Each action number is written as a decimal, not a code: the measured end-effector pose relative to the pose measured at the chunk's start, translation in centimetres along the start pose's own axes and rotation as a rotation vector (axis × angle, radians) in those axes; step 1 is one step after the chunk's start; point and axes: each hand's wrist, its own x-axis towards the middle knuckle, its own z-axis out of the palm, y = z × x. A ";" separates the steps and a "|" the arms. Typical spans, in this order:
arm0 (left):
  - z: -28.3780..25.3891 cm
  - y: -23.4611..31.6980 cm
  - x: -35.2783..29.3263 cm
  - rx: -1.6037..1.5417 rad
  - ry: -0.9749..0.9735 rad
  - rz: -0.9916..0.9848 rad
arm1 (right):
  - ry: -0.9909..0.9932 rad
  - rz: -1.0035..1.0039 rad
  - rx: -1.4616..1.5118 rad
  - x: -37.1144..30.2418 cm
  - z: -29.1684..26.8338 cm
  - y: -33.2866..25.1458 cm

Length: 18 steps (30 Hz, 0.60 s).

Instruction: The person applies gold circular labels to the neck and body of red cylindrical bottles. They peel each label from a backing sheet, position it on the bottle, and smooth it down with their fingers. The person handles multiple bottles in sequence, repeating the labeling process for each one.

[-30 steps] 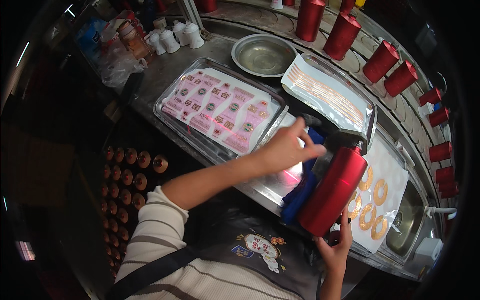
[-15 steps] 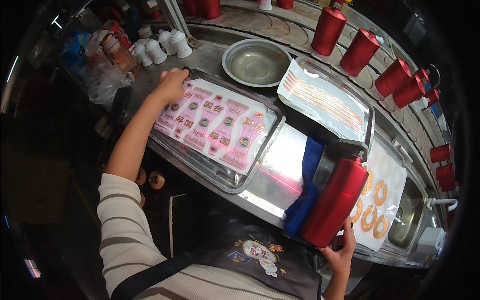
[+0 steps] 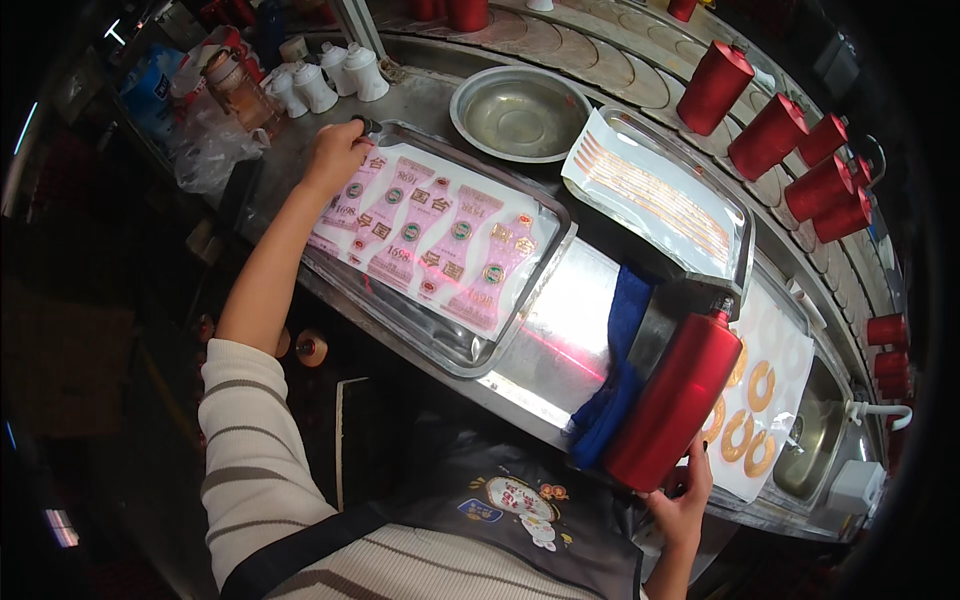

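My left hand (image 3: 337, 157) is at the far-left corner of a metal tray (image 3: 566, 212), fingers bent and pressed together. What they hold, if anything, cannot be made out. In that tray lies a white sheet of pink printed decals (image 3: 437, 232) with gold characters and small green emblems. Near the front edge of the bench, my right hand (image 3: 684, 502) grips the base of a glossy red bottle (image 3: 674, 405). The bottle lies tilted, its neck pointing away from me, beside a crumpled blue cloth (image 3: 608, 395).
A metal bowl of liquid (image 3: 520, 112) and a tray with striped strips (image 3: 655, 205) stand behind. Red bottles (image 3: 768, 137) stand on a curved conveyor (image 3: 620, 75). White bottles (image 3: 352, 72) sit far left; ring-shaped gold decals (image 3: 738, 437) and a sink (image 3: 812, 440) lie right.
The red bottles on the conveyor have moved along to the right. My left hand has shifted slightly up and left. My right hand keeps its grip on the red bottle.
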 end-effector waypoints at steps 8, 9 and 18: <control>-7.2 5.4 -3.3 -0.106 0.088 -0.115 | 0.009 -0.058 0.039 -0.1 0.2 0.2; -8.8 6.6 -3.8 0.015 0.113 -0.029 | 0.025 -0.063 0.046 -0.1 0.4 -0.5; -12.2 23.3 -9.0 -0.115 0.092 0.229 | 0.098 -0.212 -0.138 -0.1 1.4 -0.7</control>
